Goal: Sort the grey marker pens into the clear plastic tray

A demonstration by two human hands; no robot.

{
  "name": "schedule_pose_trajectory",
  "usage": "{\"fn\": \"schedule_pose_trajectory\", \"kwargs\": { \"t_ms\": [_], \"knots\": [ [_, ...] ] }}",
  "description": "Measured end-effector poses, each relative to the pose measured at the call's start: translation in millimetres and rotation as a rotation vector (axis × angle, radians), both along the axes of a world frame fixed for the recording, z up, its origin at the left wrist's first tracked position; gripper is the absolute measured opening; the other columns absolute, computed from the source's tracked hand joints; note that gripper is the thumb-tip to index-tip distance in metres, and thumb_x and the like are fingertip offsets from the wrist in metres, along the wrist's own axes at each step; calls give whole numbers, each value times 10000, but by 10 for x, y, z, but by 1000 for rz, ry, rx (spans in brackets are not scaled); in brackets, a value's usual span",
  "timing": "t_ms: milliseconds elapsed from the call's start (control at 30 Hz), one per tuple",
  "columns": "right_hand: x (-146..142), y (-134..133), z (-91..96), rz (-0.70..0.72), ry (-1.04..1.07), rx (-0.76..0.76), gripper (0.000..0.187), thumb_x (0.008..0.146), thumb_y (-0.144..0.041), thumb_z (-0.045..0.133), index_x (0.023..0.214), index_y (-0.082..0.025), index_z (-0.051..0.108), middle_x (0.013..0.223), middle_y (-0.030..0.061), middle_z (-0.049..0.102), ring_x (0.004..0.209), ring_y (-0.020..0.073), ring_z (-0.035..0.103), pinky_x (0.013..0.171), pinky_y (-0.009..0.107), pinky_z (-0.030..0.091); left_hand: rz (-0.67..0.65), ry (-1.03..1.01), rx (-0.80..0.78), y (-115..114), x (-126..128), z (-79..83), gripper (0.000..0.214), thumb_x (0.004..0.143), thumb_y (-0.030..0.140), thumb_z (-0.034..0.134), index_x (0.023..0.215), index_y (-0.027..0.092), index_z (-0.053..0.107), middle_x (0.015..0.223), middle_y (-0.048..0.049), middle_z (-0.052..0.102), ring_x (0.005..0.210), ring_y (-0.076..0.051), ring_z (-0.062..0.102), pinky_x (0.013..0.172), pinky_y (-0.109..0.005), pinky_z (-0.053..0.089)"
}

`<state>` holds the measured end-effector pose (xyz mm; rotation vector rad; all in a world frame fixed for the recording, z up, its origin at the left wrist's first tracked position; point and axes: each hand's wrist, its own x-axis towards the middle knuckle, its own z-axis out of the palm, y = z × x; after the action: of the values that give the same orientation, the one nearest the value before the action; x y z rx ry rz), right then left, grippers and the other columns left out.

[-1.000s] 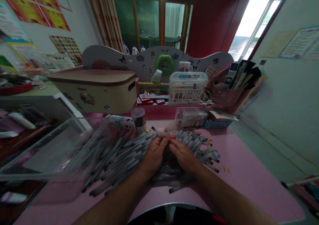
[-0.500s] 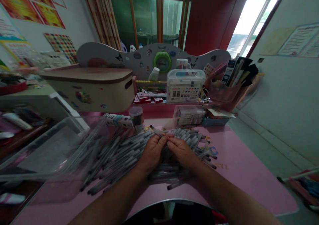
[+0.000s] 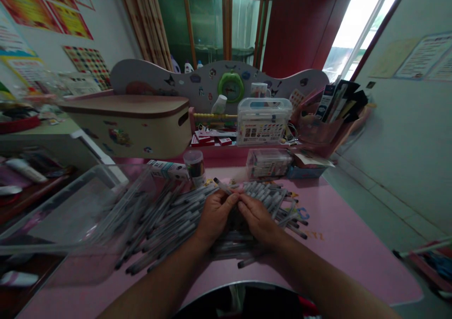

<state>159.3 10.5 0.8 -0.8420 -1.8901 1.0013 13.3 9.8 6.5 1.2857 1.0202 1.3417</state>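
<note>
Between my two hands is a pen [image 3: 221, 185] with a dark end pointing up and to the left. My left hand [image 3: 216, 211] is closed around it, thumb on top. Fingertips of my right hand [image 3: 257, 215] pinch at the pen's other end, right against my left thumb; that end is hidden by the fingers. Under and around both hands lies a large heap of similar clear-barrelled pens [image 3: 176, 224] with dark tips. More of these pens lie to the right [image 3: 278, 201], beyond my right hand.
A clear plastic bin [image 3: 70, 249] stands at the left. Behind the pens are a lidded tub [image 3: 195, 166], a clear case of pens [image 3: 270, 163] and a blue box [image 3: 306, 172]. A large cream storage box [image 3: 130, 133] and a handled clear case [image 3: 263, 126] sit farther back on the pink desk [image 3: 353, 243].
Both hands stay together over the heap with the pen between them. Only a very slight shift of the fingers and of the whole view shows.
</note>
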Motion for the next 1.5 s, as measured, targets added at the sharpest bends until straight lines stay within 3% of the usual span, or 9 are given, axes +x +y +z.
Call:
{"fn": "schedule_pose_trajectory", "kwargs": {
  "t_ms": [433,633,800,900,1033,1133,1267,1367,1500],
  "knots": [
    [-78,-44,-30,-58,10,-14,343,1005,-337,406,1244,-248,637,1140,46,692,1087,223,624,1009,371,444,33,-21,-57,-39,7,76,243,791,384,693,870,167,770,913,-68,764,930,-239,673,943,-345,459],
    [41,-34,18,-190,-123,-6,323,929,-338,543,1212,-192,598,662,-27,563,626,169,540,668,290,443,97,-134,-104,50,-124,99,272,827,451,654,815,182,700,1059,-52,710,933,-172,646,830,-258,489],
    [171,104,4,-281,20,-51,269,950,-358,475,1131,-205,604,754,-11,555,721,170,535,687,285,401,-237,-279,-295,37,-171,69,386,803,416,694,1102,221,548,638,50,583,469,-81,484,444,-179,382],
    [186,169,-38,-207,201,-240,303,933,-429,502,1132,-215,583,677,-47,482,602,138,460,570,251,352,-452,-269,-380,-32,-170,84,528,800,392,700,1231,243,435,562,71,555,374,-71,398,371,-163,303],
    [156,181,-48,-88,338,-476,277,856,-472,625,827,-200,582,569,-75,442,477,89,359,460,215,268,-612,-352,-483,-75,-177,82,380,826,351,677,1144,251,494,525,75,519,347,-42,327,350,-132,222],
    [135,171,-22,-55,461,-630,322,790,-467,698,770,-202,516,528,-91,464,402,58,306,390,189,200,-549,-489,-517,-64,-172,78,253,823,356,679,999,200,584,546,58,510,376,-29,354,368,-125,255],
    [118,184,-19,-119,619,-699,379,739,-476,730,806,-214,465,503,-101,509,348,34,261,349,157,155,-342,-587,-415,-42,-135,77,273,712,223,740,965,154,663,703,-7,622,565,-85,560,524,-189,468],
    [101,190,-39,-166,603,-692,395,741,-504,715,819,-224,448,496,-95,534,335,36,248,338,156,138,-203,-476,-299,-31,-101,44,337,692,195,760,1021,164,692,790,-15,647,669,-108,596,607,-215,511],
    [75,155,-42,-125,516,-662,391,758,-540,691,802,-233,453,496,-105,467,354,53,255,346,180,149,-56,-309,-202,-18,-76,-4,254,799,373,716,927,154,728,892,-38,678,790,-125,633,702,-220,542]
  ]
}}
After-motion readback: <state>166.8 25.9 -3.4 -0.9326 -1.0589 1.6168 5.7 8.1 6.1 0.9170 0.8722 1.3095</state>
